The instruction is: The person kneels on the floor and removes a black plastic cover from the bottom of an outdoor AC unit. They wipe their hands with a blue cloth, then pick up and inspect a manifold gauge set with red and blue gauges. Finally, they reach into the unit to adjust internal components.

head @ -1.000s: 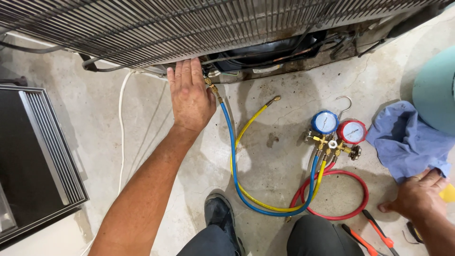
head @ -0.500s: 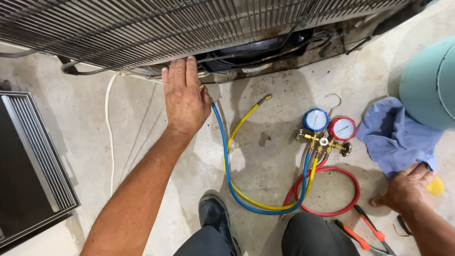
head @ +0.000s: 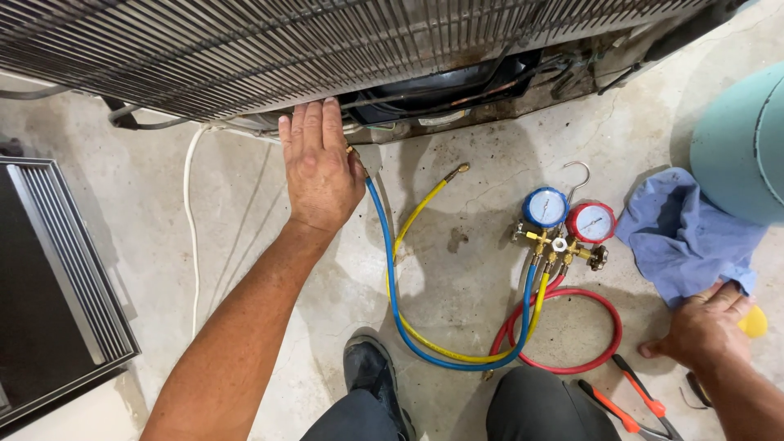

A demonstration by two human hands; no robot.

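Down on the concrete floor (head: 245, 204), the left hand (head: 320, 167) is lying flat against the bottom edge of the wire condenser grille (head: 269, 49), its fingers (head: 309, 122) stretched out straight and close together, gripping nothing. Just beside its thumb, the brass end of the blue hose (head: 392, 286) is sitting, and the hose is curving across the floor to the manifold gauge set (head: 565, 224), where a yellow hose (head: 416, 220) and a looping red hose (head: 572, 327) are also joining. The right hand (head: 704, 327) is pressing down on the floor well apart from the left, fingers spread and empty, touching the lower edge of a blue rag (head: 682, 241). Orange-handled pliers (head: 633, 404) are lying near it.
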